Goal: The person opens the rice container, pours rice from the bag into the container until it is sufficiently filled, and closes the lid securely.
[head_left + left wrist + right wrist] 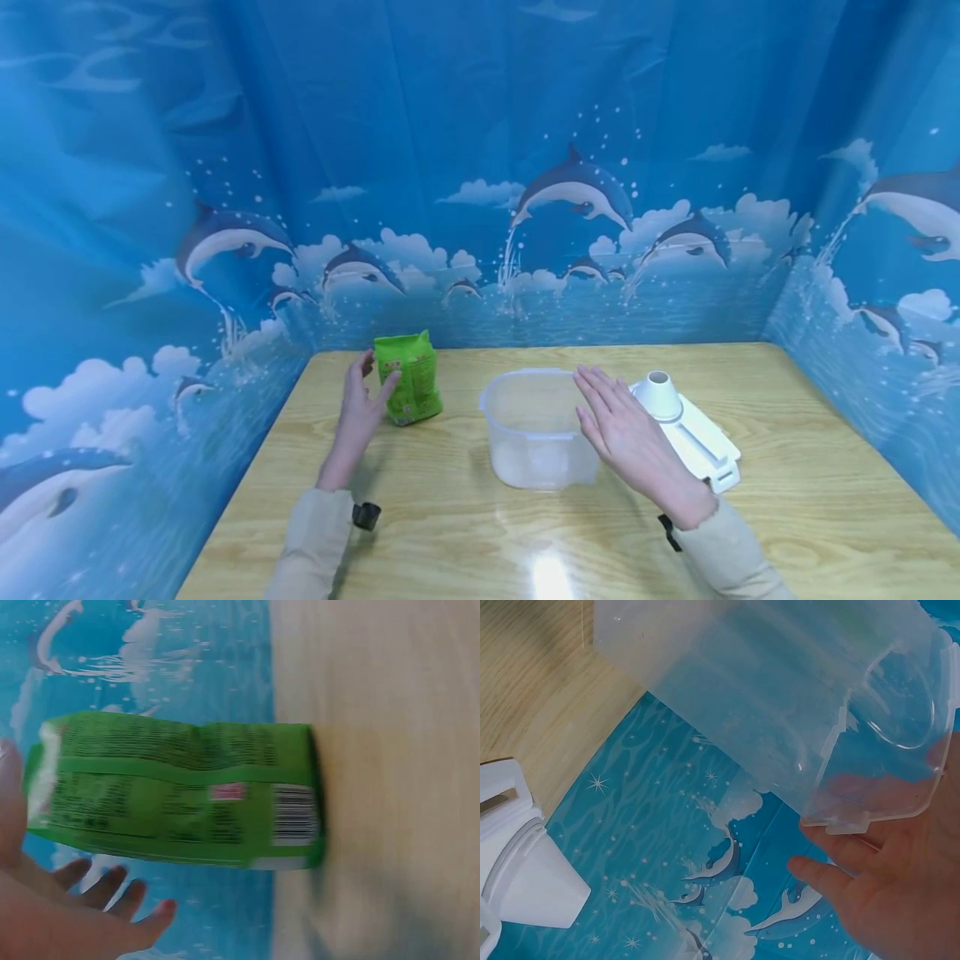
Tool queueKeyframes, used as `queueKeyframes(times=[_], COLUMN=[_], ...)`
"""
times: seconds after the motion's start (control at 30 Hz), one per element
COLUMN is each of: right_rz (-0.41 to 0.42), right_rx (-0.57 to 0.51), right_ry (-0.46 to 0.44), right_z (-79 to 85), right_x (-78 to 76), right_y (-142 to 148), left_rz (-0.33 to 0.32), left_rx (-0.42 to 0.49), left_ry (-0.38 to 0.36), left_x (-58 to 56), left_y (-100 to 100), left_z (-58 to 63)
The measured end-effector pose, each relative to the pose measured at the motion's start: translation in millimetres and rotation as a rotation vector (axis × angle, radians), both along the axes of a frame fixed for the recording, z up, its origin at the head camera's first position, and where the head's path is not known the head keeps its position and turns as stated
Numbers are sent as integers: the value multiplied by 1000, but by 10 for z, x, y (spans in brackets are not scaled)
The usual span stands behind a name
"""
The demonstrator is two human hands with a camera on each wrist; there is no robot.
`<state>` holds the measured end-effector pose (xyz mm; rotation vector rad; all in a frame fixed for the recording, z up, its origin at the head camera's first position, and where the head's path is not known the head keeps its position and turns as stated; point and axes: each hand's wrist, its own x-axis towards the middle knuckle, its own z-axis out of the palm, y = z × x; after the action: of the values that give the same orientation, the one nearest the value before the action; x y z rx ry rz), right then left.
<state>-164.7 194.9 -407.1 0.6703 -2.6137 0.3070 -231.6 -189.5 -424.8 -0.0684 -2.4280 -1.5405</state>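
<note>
A green printed bag (pixel 408 379) stands upright at the back left of the table. Around its left side my left hand (pixel 363 404) spreads thumb and fingers, close to the bag; the left wrist view shows the fingers (pixel 124 896) apart below the bag's barcoded face (pixel 187 795). Toward the middle sits a clear plastic container (pixel 540 454), open at the top. My right hand (pixel 626 429) is at its right side with fingers straight, right at the rim, and in the right wrist view the hand (pixel 900 877) partly shows through the clear wall.
Right of the container, partly behind my right forearm, lies a white lid (pixel 701 442) with a cone-shaped spout (pixel 658 396). A blue dolphin-print curtain (pixel 480 167) borders the wooden table (pixel 450 533) at the back and sides.
</note>
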Motion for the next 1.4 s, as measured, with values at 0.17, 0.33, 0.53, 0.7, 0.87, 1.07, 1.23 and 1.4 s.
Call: queueKeyframes(times=[0.17,0.33,0.53,0.7,0.87,1.07,1.23,1.4], right_rz=[2,8,0,-2,-1,-2,-1,-1], right_rx=[1,-4,-6,-7,-8,-3,-3,3], right_ry=[-3,-3,-3,6,7,11,12,17], right_z=[2,-2,-12,-24,-29,-23,-16,-9], right_x=[-1,-3,2,7,11,0,-4,-5], right_y=[-1,-5,-5,-4,-5,-6,-4,-4], left_rz=[-83,-87,-107,-106,-98,-101,-101,-95], left_rx=[-5,-24,-14,90,154,143,120,105], left_ry=[-203,-249,-321,-418,-465,-472,-476,-470], left_x=[-70,-146,-232,-272,-288,-277,-278,-274], left_y=[-43,-80,-97,-79,-54,-33,-18,-15], left_z=[-152,-232,-293,-353,-400,-385,-385,-404])
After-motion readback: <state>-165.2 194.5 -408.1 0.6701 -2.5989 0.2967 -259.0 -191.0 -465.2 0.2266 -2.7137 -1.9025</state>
